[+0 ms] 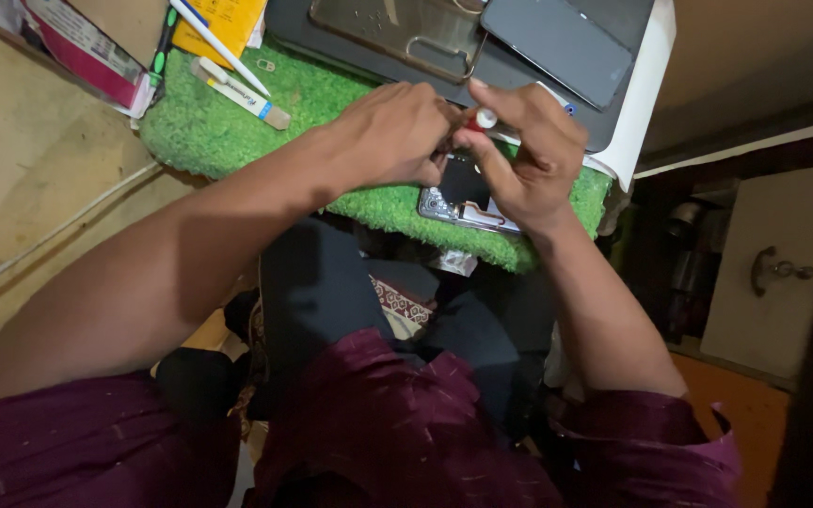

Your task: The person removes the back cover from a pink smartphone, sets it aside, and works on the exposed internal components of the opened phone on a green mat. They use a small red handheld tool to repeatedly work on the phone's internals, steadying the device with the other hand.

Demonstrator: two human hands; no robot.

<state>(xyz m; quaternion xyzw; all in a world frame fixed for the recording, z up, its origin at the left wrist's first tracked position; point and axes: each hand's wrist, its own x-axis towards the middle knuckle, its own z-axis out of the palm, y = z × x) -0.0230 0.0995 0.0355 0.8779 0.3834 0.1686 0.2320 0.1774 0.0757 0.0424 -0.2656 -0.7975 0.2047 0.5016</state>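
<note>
My left hand (397,132) and my right hand (529,150) meet over an opened phone body (468,202) that lies on a green grass-like mat (237,122). Between the fingertips of both hands is a small red tool with a white round end (484,119). My right hand's fingers curl around it; my left hand's fingers pinch close beside it, and how they touch it is hidden. The hands cover most of the phone body.
A dark tray (519,71) at the back holds a metal frame (406,28) and a dark phone panel (557,42). A white tube (242,94), a white stick (218,42) and a yellow packet (223,23) lie at the mat's left. A cabinet door with a handle (778,268) is at right.
</note>
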